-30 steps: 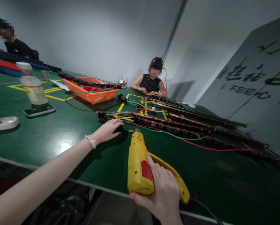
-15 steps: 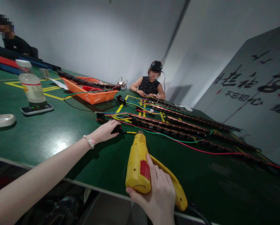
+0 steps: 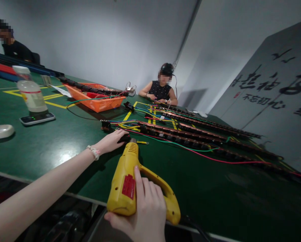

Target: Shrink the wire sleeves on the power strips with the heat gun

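Note:
My right hand (image 3: 146, 205) is closed around a yellow heat gun (image 3: 123, 181) with a red label. Its metal nozzle points away from me, close to the fingers of my left hand (image 3: 114, 141). Those fingers curl over a small black part on the table, mostly covered by the hand. Just right of the nozzle lies a short yellow wire end (image 3: 142, 143) with a metal terminal. Beyond my left hand, a bundle of yellow, blue and red wires (image 3: 127, 125) runs to a long black strip with copper bars (image 3: 175, 135).
An orange basket (image 3: 98, 105) holds another strip. At the left, a bottle (image 3: 33, 95) stands on a phone-like device (image 3: 37, 118), near a white oval object (image 3: 0, 131). A person (image 3: 162, 89) sits across the green table (image 3: 72, 134); another is far left. Long strips extend right.
The heat gun has swung left with my right hand, bringing its nozzle from over the yellow wire end to beside my left fingers. My left hand has hardly moved.

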A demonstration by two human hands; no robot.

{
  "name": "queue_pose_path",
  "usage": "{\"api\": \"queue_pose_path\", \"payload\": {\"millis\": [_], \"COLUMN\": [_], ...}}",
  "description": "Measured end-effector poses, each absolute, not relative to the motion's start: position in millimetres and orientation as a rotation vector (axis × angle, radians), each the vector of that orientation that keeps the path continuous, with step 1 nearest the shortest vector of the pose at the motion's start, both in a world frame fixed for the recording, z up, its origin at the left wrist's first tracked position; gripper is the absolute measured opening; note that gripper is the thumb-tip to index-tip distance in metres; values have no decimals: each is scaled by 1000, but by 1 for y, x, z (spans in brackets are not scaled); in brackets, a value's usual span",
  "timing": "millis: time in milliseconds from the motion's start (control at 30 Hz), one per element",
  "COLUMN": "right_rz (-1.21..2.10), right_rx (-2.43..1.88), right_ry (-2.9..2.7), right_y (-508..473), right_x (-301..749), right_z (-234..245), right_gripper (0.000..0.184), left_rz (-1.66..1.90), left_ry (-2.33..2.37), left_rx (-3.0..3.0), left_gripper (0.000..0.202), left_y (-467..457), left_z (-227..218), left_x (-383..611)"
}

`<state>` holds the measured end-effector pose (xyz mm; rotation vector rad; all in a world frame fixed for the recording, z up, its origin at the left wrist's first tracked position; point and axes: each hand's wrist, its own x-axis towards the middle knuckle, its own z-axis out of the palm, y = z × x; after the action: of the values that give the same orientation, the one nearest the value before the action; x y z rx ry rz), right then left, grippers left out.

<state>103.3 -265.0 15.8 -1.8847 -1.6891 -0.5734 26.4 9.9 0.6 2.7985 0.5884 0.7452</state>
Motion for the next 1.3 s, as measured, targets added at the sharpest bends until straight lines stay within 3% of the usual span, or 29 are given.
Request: {"api": "queue_pose_path", "payload": {"millis": [533,1300], "right_rz": [-596,-746], "right_rx": [-1829,-2017], "right_ry": [-1717,-1593], "right_y": [-274,-283], "right_x": [136,153], "right_z": [21,12], "right_gripper": [100,103], "left_rz": [723,680], "left_ry": [621,762], "left_rx": [2815,2853], "left_gripper": [45,42], "left_y": [10,4], "left_z": [-1,7], "left_x": [22,28]}}
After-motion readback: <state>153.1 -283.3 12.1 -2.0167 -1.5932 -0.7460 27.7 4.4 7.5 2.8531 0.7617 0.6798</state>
